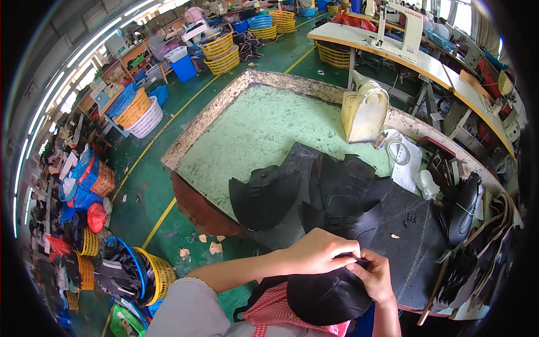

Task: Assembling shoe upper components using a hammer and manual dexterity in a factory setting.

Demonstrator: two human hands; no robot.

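Note:
A rounded black shoe upper point(327, 299) lies over my lap, on a red checked apron point(271, 308). My left hand point(327, 251) reaches across from the left, thumb and fingers pinched at the upper's top edge. Right beside it, my right hand point(375, 276) pinches the same edge, thumb against the fingers. Any small thing between the fingertips is hidden. Just beyond my hands, more black shoe uppers point(345, 182) overlap on a dark board point(401, 241). One separate black upper point(264, 196) rests to their left.
A raised rim point(303, 83) borders the green worktable point(269, 123). On it stand a yellowish block point(365, 115), white paper with a tape roll point(400, 153), and a black computer mouse-like object point(465, 209). Stacked dark pieces point(477, 269) stand right. Baskets point(160, 272) flank the left; a sewing machine point(405, 31) stands behind.

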